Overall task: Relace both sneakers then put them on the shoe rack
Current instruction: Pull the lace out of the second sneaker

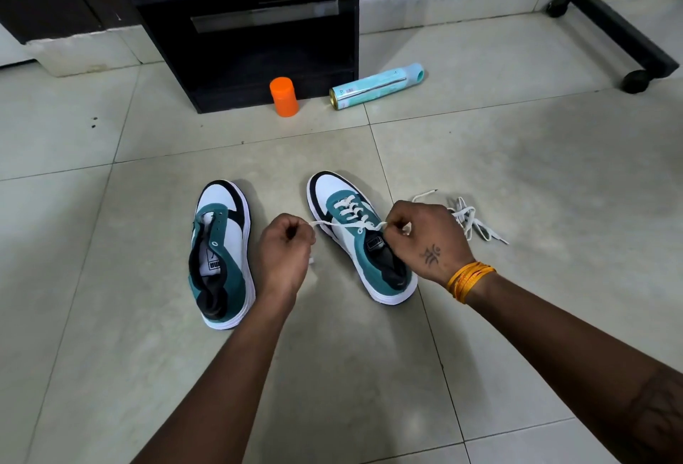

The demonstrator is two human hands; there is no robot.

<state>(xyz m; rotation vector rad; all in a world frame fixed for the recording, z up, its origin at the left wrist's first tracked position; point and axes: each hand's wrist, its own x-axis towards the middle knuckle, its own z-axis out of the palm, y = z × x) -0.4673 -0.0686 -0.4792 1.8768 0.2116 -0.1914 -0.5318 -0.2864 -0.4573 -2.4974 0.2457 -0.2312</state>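
My left hand [284,245] and right hand [425,238] each pinch one end of the white lace [354,214] on the right sneaker [354,234], which lies on the floor [517,167] directly under both hands, toe pointing away from me. It is laced most of the way up. The left sneaker [221,253] sits just beside it, parallel, eyelets bare; its spare lace [469,219] lies beyond my right hand, which is nearer.

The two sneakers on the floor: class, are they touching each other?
Apart. The head view shows bare floor tile between the unlaced sneaker and the laced sneaker.
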